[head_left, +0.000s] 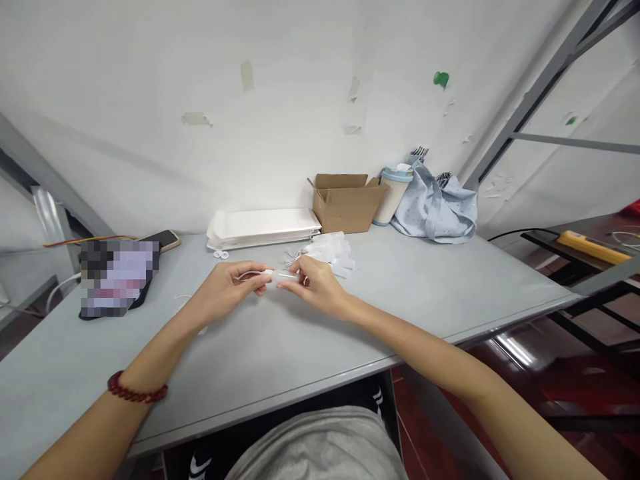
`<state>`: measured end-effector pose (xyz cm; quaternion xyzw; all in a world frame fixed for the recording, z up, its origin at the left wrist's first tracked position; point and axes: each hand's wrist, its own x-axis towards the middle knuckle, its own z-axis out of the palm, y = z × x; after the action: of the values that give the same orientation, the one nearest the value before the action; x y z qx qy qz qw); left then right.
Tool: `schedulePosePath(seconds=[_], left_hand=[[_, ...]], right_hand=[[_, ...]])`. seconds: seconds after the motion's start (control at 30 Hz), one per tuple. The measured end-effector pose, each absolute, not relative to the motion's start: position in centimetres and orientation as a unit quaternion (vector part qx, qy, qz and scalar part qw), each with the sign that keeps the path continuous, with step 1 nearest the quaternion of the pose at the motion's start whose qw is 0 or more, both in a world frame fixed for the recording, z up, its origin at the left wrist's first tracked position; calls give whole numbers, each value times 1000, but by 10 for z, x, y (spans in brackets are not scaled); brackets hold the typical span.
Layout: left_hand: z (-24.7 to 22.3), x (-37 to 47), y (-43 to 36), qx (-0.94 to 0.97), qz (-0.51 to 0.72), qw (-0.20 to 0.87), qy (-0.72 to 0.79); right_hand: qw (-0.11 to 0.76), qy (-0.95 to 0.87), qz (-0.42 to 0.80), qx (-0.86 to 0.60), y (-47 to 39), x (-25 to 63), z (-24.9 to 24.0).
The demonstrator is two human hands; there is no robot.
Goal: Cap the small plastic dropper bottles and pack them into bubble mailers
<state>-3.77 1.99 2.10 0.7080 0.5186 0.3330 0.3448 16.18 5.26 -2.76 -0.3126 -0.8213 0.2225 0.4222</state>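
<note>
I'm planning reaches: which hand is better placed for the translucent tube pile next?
Likely right: the right hand is beside the pile; the left hand is farther away. Both are at the held tube.

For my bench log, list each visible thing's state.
Translucent tube: held in both hands
Left hand: pinching its white end
Right hand: pinching its other end
Other tubes: loosely piled
Cardboard box: open
Tumbler: lid on
Front phone: screen lit
Dotted blue cloth: crumpled

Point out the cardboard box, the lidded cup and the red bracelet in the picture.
Cardboard box (349, 210): head view, on its front side.
Lidded cup (391, 201): head view, on its pale body.
Red bracelet (136, 396): head view, on its beads over the wrist.
</note>
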Motion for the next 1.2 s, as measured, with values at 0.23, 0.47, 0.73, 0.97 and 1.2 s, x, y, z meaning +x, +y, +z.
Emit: schedulePosePath(seconds=[0.23, 0.47, 0.73, 0.97, 1.2], left_hand=[[16, -39, 23, 690, 326, 363, 535], [10, -39, 24, 619, 333, 429, 567], [11, -42, 24, 650, 319, 442, 529], [18, -37, 18, 724, 313, 349, 506], [19, -29, 14, 738, 339, 320, 487]], right_hand=[[435, -810, 234, -317, 51, 161, -25], [431, -832, 179, -301, 53, 160, -29], [442, -850, 124, -258, 55, 162, -34], [434, -842, 169, -272, 55, 163, -30], [385, -746, 420, -345, 51, 164, -13]])
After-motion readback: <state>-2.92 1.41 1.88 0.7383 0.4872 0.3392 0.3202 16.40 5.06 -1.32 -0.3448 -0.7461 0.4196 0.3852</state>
